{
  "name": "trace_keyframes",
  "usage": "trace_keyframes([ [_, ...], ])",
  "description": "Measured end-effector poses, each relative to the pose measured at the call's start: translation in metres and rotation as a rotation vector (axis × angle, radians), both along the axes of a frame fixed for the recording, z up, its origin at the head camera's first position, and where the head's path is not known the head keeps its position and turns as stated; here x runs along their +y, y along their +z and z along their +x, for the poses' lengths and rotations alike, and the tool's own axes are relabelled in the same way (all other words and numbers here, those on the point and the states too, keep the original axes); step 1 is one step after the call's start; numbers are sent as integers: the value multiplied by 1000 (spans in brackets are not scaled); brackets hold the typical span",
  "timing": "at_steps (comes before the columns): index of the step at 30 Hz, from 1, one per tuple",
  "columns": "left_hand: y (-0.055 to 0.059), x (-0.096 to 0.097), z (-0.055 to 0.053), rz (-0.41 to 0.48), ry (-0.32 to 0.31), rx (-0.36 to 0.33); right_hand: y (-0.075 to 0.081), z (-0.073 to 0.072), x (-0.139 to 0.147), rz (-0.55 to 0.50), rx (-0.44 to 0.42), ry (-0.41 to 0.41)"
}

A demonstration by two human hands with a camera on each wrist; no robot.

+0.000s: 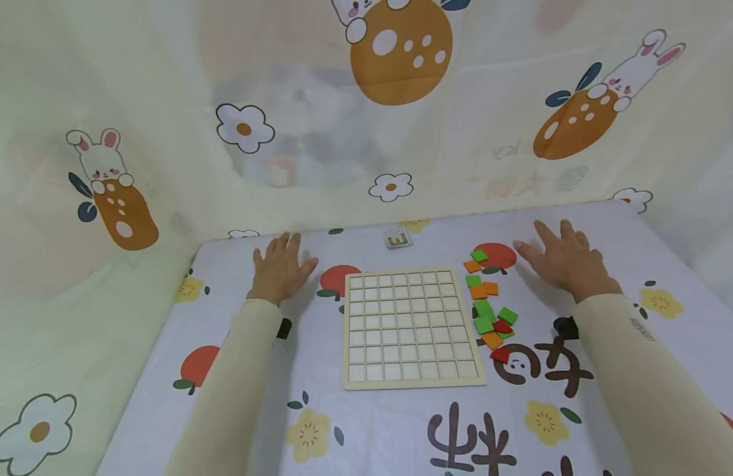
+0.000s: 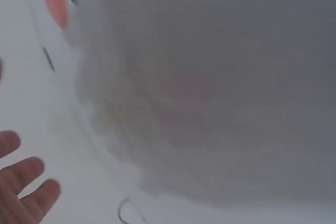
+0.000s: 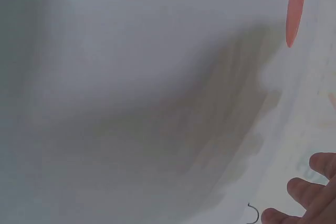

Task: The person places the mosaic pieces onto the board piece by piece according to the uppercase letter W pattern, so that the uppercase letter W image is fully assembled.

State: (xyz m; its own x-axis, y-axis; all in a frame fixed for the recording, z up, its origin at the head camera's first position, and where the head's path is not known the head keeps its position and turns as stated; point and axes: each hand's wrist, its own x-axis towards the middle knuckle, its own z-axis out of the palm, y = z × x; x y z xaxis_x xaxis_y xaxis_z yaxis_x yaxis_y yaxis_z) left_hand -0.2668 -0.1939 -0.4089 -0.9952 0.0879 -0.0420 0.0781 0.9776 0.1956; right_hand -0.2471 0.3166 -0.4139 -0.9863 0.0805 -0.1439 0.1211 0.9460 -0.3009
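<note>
A pale wooden grid board [image 1: 346,330] with rows of blank square cells lies on the cloth between the two hands. To its left, the left hand [image 1: 280,270] has its fingers spread and holds nothing; its fingertips [image 2: 42,195] show in the left wrist view. On the other side, the right hand [image 1: 564,260] is spread, empty, near a scatter of small coloured tiles. Green tiles [image 1: 483,309], orange tiles [image 1: 490,289] and red pieces [image 1: 501,356] lie loosely along the board's right edge, some overlapping. Fingertips [image 3: 307,190] of the right hand appear in the right wrist view.
Behind the board lies a small card [image 1: 397,238] with a printed grid. A printed cloth [image 1: 354,436] covers the table, and a patterned curtain [image 1: 319,218] rises along the back and left side. Dark bands sit at both wrists.
</note>
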Motion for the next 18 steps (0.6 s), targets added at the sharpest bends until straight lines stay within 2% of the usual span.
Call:
trace_keyframes([
  [6, -5, 9, 11, 171, -34, -49, -4, 4, -2, -48, -39, 55],
  [12, -10, 17, 22, 337, -32, -122, 0, 11, -12, -125, -41, 112],
  [18, -9, 27, 34, 439, -18, -170, 3, 29, -26, -221, -10, 148],
])
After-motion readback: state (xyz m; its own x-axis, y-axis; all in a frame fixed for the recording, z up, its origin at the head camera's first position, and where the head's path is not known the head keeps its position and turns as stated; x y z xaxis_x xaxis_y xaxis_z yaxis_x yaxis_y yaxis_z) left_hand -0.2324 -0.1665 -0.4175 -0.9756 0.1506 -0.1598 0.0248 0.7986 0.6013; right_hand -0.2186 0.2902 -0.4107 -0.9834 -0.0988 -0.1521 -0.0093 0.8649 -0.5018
